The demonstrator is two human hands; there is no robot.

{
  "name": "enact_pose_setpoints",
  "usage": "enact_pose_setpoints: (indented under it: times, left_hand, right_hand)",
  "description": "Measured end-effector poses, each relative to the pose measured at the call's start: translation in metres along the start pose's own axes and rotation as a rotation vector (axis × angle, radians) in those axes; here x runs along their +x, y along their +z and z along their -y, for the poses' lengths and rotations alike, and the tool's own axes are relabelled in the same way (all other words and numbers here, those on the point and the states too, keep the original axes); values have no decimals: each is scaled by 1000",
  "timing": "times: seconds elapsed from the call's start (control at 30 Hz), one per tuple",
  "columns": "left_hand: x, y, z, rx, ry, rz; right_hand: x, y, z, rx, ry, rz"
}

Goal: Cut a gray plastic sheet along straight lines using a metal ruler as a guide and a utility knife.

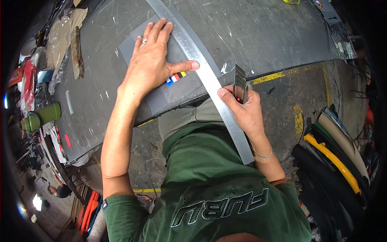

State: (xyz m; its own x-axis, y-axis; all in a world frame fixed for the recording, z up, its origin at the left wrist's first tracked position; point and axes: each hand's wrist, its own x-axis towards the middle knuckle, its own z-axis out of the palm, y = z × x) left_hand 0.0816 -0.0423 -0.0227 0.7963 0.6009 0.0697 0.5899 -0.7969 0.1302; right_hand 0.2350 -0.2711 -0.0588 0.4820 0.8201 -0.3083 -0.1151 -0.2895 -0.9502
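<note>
The steel straightedge (209,80) runs from the top centre of the frame to the lower centre, its near end overhanging the dark worktable (278,40). It looks thin and stiff, smooth enough to slide, with probably modest weight; pressing its broad face is likely the steadiest hold, clear of the edges. Its curve is probably the lens's.

Left of centre, the left hand (149,64) is spread flat, fingers on the grey panel (131,46) and thumb on the metal. At centre right, the right hand (246,109) is closed around a snap-off utility knife (240,82), its thumb by the straightedge; the hidden fingers leave the exact grip unclear.

The panel seems soft, light and flexible, matt like vinyl, with a stitched seam and a small multicoloured patch (176,79). The knife's slim body is best taken by the handle. The tabletop is scuffed and scratched.
</note>
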Motion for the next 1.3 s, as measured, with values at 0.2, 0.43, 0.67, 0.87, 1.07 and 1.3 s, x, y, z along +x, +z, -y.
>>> enact_pose_setpoints:
  times: [0.2,0.43,0.67,0.87,1.07,1.3]
  left_hand:
    - [4,-15,-6,24,20,46]
    - [7,-21,-9,71,8,97]
    - [5,-11,-7,12,30,58]
    - [0,-5,-6,-70,-5,55]
    - [0,-4,-5,-64,1,44]
    - [1,-2,-2,-69,7,41]
  right_hand:
    - [2,-1,1,-32,13,10]
    - [1,0,0,-20,8,-2]
    - [0,0,0,-5,40,-2]
    - [0,0,-3,48,30,0]
    - [0,2,-5,90,6,-8]
    - [-1,1,-4,76,37,1]
